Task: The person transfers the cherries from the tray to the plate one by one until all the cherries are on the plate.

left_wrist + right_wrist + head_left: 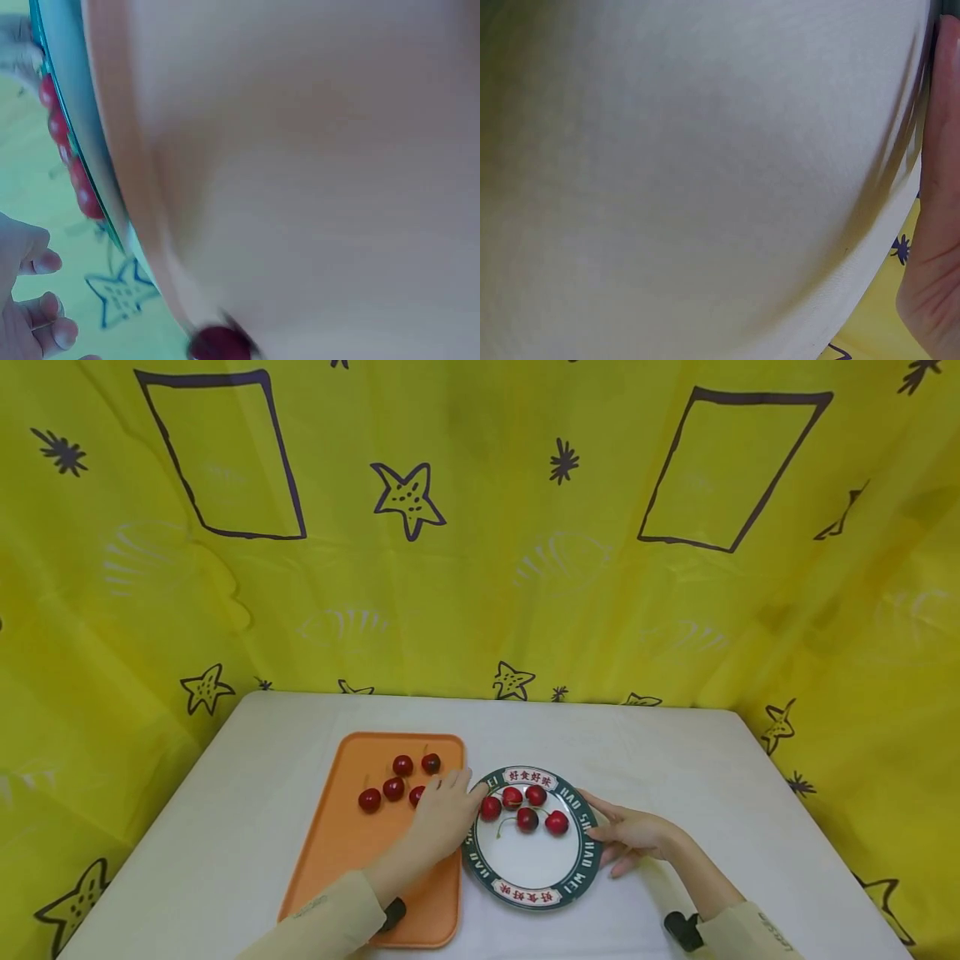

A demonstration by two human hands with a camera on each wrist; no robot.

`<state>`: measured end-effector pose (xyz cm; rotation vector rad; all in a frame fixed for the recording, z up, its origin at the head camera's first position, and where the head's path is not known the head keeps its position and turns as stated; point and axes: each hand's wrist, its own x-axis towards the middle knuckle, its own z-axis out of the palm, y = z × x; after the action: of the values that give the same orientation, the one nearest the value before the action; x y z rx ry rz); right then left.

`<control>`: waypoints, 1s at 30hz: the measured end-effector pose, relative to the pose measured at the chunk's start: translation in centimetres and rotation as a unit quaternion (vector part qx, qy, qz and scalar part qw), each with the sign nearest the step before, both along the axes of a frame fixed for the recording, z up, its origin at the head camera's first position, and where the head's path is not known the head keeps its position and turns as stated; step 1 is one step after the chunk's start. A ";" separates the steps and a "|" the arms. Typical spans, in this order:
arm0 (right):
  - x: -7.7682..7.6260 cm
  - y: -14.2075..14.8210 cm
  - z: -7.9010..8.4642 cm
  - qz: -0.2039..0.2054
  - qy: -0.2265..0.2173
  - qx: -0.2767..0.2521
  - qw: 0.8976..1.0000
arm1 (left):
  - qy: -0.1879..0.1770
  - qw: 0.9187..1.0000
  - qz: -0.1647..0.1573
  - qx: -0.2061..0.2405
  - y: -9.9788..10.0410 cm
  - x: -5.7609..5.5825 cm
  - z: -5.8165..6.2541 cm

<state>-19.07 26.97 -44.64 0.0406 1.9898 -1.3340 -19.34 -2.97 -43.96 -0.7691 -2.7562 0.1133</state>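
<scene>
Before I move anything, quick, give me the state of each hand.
Left hand: open, fingers loosely bent, nothing seen in them.
Right hand: holding the plate at its edge.

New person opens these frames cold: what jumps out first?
The bright yellow fabric backdrop with dark stars rises behind the white table in the head view. Five glossy red cherries sit on the round green-rimmed white plate, right of the rectangular orange tray holding more cherries.
</scene>
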 end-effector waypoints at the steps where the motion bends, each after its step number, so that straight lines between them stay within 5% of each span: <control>1: 0.0 0.0 0.0 0.001 0.000 0.000 1.000 | 0.006 1.000 0.005 0.003 -0.5 -0.2 -0.1; 10: 0.0 0.0 -0.2 -0.002 0.002 0.002 1.000 | 0.006 0.998 0.051 0.048 -5.2 -1.2 0.1; 18: 0.1 -0.1 0.0 -0.001 0.003 0.003 1.000 | 0.056 0.994 0.051 0.084 -9.6 -2.4 -0.3; 30: 0.1 -0.1 0.0 -0.005 -0.003 0.004 1.000 | -0.032 0.995 0.074 0.058 -14.5 -2.9 -1.5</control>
<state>-19.01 26.89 -44.63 0.0596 1.9923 -1.3311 -22.24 -17.47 -45.47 -0.5467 -2.8498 -0.0425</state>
